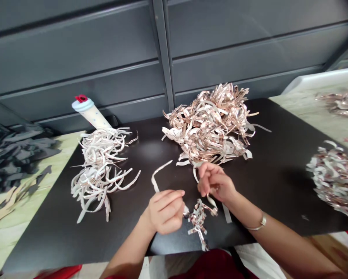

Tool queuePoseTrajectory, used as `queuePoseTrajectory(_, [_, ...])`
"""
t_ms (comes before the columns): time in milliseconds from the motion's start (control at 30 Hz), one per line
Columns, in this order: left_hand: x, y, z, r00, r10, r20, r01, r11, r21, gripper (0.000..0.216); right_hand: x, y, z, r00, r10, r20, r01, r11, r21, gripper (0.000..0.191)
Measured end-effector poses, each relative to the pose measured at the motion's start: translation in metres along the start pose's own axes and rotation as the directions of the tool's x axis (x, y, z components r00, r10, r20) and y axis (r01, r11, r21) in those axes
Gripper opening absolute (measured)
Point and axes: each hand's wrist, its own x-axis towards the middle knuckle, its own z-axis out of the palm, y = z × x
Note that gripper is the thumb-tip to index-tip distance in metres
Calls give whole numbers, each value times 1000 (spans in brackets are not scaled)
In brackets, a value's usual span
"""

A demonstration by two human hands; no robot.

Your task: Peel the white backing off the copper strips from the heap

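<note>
My left hand pinches a long pale strip of paper or foil, which curves up and away from my fingers. A small tangled bunch of silvery strips lies on the black table between my hands, and its end reaches my left fingertips. My right hand has its fingers curled on a thin pale strip. Just beyond that hand rises a large heap of shiny copper-pink strips. A thin bracelet or watch circles my right wrist.
A heap of white curled strips lies left of my hands, beside a white tube with a red top. Further strip piles sit at right, with grey cut material at far left. A grey panelled wall stands behind.
</note>
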Motion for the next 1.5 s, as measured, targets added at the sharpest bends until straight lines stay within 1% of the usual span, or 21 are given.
queuePoseTrajectory(100, [-5,-12,-1,961,-83,-262,125,981,149,22,0,0,-3,977,-211,-29,196,944,-266,5])
queuePoseTrajectory(167, [-5,-30,-1,927,-174,-333,268,928,260,19,-7,7,1,942,-266,205,336,751,-568,14])
queuePoseTrajectory(200, [-5,-40,-2,903,-259,-342,367,879,305,19,-12,13,4,899,-237,367,433,601,-672,20])
queuePoseTrajectory(267, [-9,-62,-8,816,-488,-310,576,738,353,20,-27,27,10,764,-98,638,630,327,-704,27])
queuePoseTrajectory(333, [-19,-81,-15,691,-663,-287,715,570,404,19,-43,40,10,662,85,744,726,171,-666,30])
queuePoseTrajectory(433, [-40,-100,-25,504,-816,-285,819,346,457,16,-62,46,2,655,232,719,719,104,-688,35])
queuePoseTrajectory(500, [-53,-107,-26,399,-883,-247,846,251,470,15,-70,43,0,661,301,687,694,102,-713,43])
queuePoseTrajectory(567, [-59,-111,-23,340,-920,-195,851,213,480,16,-72,38,4,650,351,674,684,114,-720,58])
queuePoseTrajectory(600, [-61,-113,-21,336,-924,-184,849,212,485,18,-72,36,9,644,358,677,687,121,-717,64])
queuePoseTrajectory(733, [-60,-117,-16,402,-887,-229,831,249,497,36,-57,32,31,685,221,694,693,95,-714,54])
queuePoseTrajectory(833, [-60,-117,-16,429,-882,-193,815,285,505,36,-38,25,31,831,34,556,554,43,-831,29])
queuePoseTrajectory(933, [-60,-116,-18,403,-907,-127,804,284,523,34,-23,16,13,967,46,252,256,-134,-958,20])
queuePoseTrajectory(1000, [-59,-114,-19,374,-921,-109,800,261,541,37,-17,13,0,991,93,100,123,-291,-949,18])
queuePoseTrajectory(1067, [-57,-112,-20,342,-934,-102,799,231,555,42,-16,14,-10,991,126,44,88,-368,-926,15])
queuePoseTrajectory(1133, [-55,-111,-21,304,-946,-110,806,194,560,43,-19,15,-14,991,105,85,115,-320,-940,17])
queuePoseTrajectory(1167, [-54,-110,-22,284,-951,-118,813,174,556,43,-21,15,-14,989,63,131,143,-245,-959,19])
queuePoseTrajectory(1233, [-53,-110,-22,272,-950,-153,837,155,525,42,-26,12,-10,974,-70,217,217,3,-976,23])
queuePoseTrajectory(1300, [-49,-109,-22,323,-919,-228,866,190,462,42,-29,8,-3,953,-202,228,282,301,-911,21])
queuePoseTrajectory(1367, [-43,-105,-20,411,-859,-305,887,299,353,39,-31,4,5,941,-276,194,316,520,-794,15])
queuePoseTrajectory(1433, [-32,-96,-15,475,-825,-306,880,444,170,29,-29,2,11,937,-308,163,329,629,-704,12])
queuePoseTrajectory(1500, [-18,-79,-6,508,-847,-154,844,526,-109,28,-24,2,15,933,-327,153,340,655,-675,12])
